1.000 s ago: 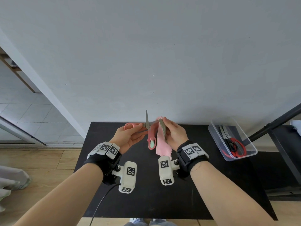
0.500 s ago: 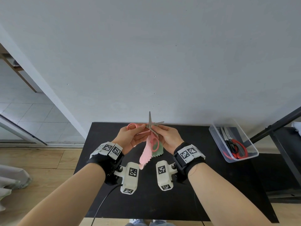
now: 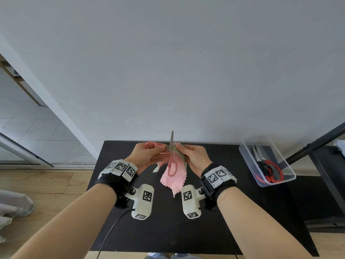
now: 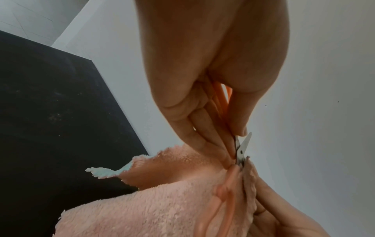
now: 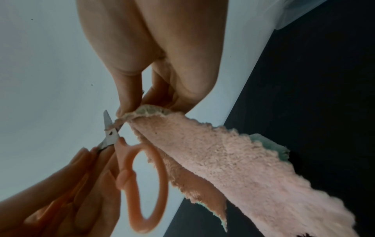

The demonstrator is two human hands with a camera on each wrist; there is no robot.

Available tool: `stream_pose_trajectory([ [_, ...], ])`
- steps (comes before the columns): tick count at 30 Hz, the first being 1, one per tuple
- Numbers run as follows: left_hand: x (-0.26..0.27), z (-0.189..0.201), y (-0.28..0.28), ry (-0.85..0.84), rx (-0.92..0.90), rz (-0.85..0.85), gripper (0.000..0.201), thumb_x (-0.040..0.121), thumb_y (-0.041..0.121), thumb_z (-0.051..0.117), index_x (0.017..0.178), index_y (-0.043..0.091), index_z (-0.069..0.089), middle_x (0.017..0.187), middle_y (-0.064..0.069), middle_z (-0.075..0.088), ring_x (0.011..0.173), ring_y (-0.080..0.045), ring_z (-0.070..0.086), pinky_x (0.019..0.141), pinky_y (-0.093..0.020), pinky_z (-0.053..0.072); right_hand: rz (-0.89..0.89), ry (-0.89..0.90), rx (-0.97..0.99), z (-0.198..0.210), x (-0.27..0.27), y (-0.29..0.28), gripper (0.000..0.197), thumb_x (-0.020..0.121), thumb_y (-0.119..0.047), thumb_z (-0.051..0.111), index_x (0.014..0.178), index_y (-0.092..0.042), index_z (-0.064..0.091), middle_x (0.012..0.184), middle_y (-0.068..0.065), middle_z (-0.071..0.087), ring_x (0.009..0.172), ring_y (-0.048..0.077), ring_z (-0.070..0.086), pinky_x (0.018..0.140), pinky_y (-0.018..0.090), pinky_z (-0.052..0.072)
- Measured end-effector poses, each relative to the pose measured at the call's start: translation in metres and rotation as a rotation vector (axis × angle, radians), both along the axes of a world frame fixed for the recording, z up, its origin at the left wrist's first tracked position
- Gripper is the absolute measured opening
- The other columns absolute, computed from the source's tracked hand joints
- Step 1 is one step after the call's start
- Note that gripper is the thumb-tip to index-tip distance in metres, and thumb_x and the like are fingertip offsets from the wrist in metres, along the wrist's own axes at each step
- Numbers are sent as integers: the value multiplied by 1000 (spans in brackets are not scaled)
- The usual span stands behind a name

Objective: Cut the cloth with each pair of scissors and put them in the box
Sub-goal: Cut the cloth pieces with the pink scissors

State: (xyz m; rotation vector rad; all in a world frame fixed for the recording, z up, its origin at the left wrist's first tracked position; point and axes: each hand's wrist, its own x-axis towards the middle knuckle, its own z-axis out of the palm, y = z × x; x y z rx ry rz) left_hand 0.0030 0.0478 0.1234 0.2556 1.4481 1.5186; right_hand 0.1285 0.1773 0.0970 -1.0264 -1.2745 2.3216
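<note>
- Head view: our left hand (image 3: pixel 147 156) grips the pink scissors (image 3: pixel 171 157) by one loop, blades spread wide; our right hand (image 3: pixel 194 156) pinches the pink cloth (image 3: pixel 174 177) above the black table (image 3: pixel 168 230). Two more pairs lie in the box (image 3: pixel 285 181).
- Left wrist view: our fingers (image 4: pixel 205 142) sit beside the pivot, so a closing blade could nip them.
- Right wrist view: the cloth's edge (image 5: pixel 142 113) bunches at the pivot; we judge it could jam rather than cut.
</note>
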Motion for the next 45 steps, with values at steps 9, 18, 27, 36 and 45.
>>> stream_pose_trajectory([
  [9,-9,4,1,-8,-13,15,16,87,4,62,99,-5,65,89,-18,73,83,-23,72,73,-28,59,-31,37,6,2,2,16,16,88,-7,62,95,6,69,95,18,70,80,20,68,71,25,56],
  [18,-18,16,-1,180,-204,-225,16,79,3,73,85,1,59,92,-21,72,91,-28,71,87,-34,56,107,-30,290,21,0,46,16,75,-22,76,87,-12,74,89,4,72,87,17,65,80,26,49],
  [27,-15,22,4,287,-262,-326,27,72,3,79,95,-4,66,91,-21,72,86,-27,71,77,-29,58,666,-198,706,37,-16,38,20,78,-17,77,96,-9,76,95,-3,74,88,1,65,84,9,46],
  [36,-13,10,6,256,-283,-245,33,79,7,74,110,2,62,99,-16,71,77,-26,72,65,-26,58,706,-193,664,31,-18,37,19,80,-15,75,98,-11,75,85,-8,72,73,-6,64,71,9,47],
  [45,-16,6,4,402,-300,-384,28,84,13,69,111,9,61,79,-17,66,55,-18,54,59,-25,48,718,-289,616,23,-15,36,34,80,-40,72,91,-8,76,97,14,73,98,29,68,97,39,50],
])
